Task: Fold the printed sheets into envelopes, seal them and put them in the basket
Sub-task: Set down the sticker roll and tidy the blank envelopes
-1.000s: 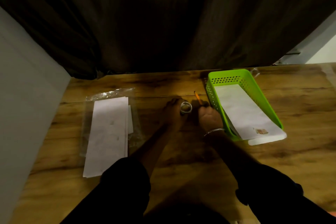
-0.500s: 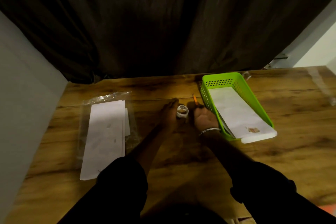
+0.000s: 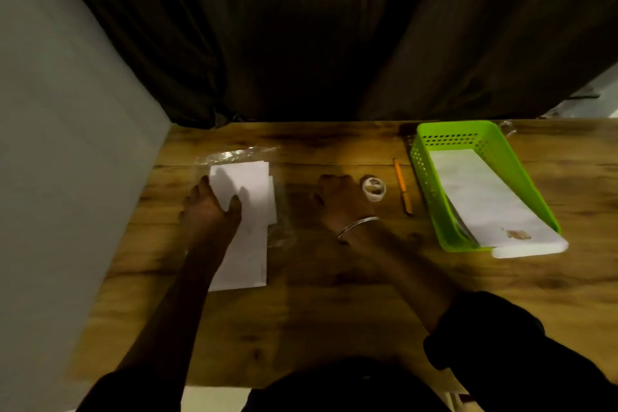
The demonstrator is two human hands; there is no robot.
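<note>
Curtain dark across the back, grey wall to the left, wooden table filling the foreground. Green basket at the right, far end of the table, holding a white envelope that juts over the near rim. White paper stack at the left, lying long-ways on a clear plastic sleeve, top sheet plain and flat, any print too faint to read, a second sheet peeking out along the right edge. Left hand laid on the left side of that stack, fingers spread, thumb across the top sheet; pinching or merely pressing, cannot tell. Right hand flat on bare wood between stack and basket, fingers loosely spread, holding nothing visible, thin bangle at the wrist. Small tape roll just beside it, apart or barely touching, hard to say. Orange pencil between roll and basket.

Step in hand, most likely: taking a fresh sheet for folding. Next move calls for separating one sheet only from the stack, sliding it to the clear middle, squaring the edges before any crease.
</note>
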